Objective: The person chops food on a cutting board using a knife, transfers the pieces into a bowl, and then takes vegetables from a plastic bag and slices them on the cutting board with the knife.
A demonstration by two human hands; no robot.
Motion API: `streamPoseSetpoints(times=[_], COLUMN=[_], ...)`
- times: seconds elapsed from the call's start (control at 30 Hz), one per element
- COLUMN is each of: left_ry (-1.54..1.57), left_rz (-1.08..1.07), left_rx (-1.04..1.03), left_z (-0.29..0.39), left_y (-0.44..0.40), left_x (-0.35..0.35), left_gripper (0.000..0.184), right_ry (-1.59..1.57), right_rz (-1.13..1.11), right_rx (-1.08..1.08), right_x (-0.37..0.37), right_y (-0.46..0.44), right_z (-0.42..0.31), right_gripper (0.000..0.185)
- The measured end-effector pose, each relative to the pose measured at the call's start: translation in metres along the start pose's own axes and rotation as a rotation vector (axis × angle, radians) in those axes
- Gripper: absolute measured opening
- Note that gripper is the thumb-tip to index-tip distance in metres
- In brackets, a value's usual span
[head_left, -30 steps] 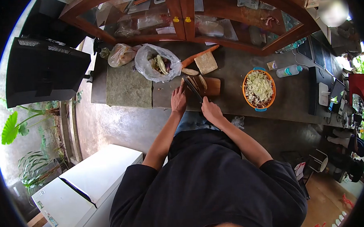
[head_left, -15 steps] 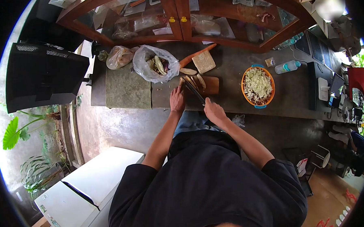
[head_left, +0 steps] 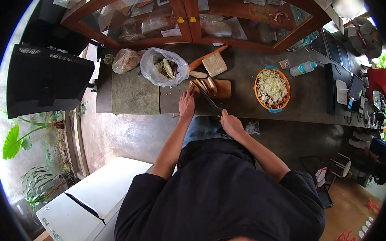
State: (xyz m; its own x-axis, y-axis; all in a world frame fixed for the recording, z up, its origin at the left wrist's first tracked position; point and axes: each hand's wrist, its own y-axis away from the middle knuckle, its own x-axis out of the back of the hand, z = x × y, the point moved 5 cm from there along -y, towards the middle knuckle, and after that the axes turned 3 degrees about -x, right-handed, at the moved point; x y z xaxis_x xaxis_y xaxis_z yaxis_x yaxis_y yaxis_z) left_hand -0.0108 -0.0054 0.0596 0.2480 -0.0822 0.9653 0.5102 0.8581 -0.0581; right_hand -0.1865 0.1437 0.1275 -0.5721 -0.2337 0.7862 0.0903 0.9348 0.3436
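Hands apart: the right hand [head_left: 233,124] clasps a knife [head_left: 211,103], its long blade slanting away and leftward onto the cutting board [head_left: 225,89]; the left hand [head_left: 186,104] meets pale slices [head_left: 211,84] at the board's left, grip unclear.

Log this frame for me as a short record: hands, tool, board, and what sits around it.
Left hand: fingers at the left end of the cutting board, by the cut pieces
Right hand: gripping the knife by its handle
Knife: blade angled over the board, among the pieces
Left of board: plastic bag, open, food scraps inside
Right of board: orange basket, heaped with pale chopped food; bottle beyond
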Motion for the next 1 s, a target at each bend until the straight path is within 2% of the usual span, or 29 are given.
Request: streamPoseSetpoints(times=[0.17,0.23,0.5,0.77,0.83,1.0], left_ry=[0.016,0.057,0.032,0.036,0.022,0.025], left_rz=[-0.011,0.030,-0.006,-0.007,-0.011,-0.018], left_rx=[-0.010,0.004,-0.030,-0.034,-0.027,-0.031], left_z=[0.000,-0.001,0.000,-0.001,0.000,-0.001], left_y=[-0.001,0.000,-0.001,0.000,0.000,0.000], left_x=[0.000,0.002,0.006,0.005,0.003,0.006], left_gripper=[0.029,0.028,0.027,0.026,0.024,0.023], right_ry=[-0.007,-0.021,-0.047,-0.076,-0.027,-0.078], right_rz=[0.024,0.053,0.096,0.113,0.059,0.116], right_rx=[0.028,0.028,0.025,-0.005,-0.019,-0.029], right_x=[0.002,-0.001,-0.016,-0.011,-0.011,-0.009], right_y=[-0.012,-0.023,-0.067,-0.063,-0.060,-0.062], right_z=[-0.003,-0.007,-0.022,-0.016,-0.012,-0.015], right_gripper=[0.032,0.023,0.025,0.028,0.038,0.035])
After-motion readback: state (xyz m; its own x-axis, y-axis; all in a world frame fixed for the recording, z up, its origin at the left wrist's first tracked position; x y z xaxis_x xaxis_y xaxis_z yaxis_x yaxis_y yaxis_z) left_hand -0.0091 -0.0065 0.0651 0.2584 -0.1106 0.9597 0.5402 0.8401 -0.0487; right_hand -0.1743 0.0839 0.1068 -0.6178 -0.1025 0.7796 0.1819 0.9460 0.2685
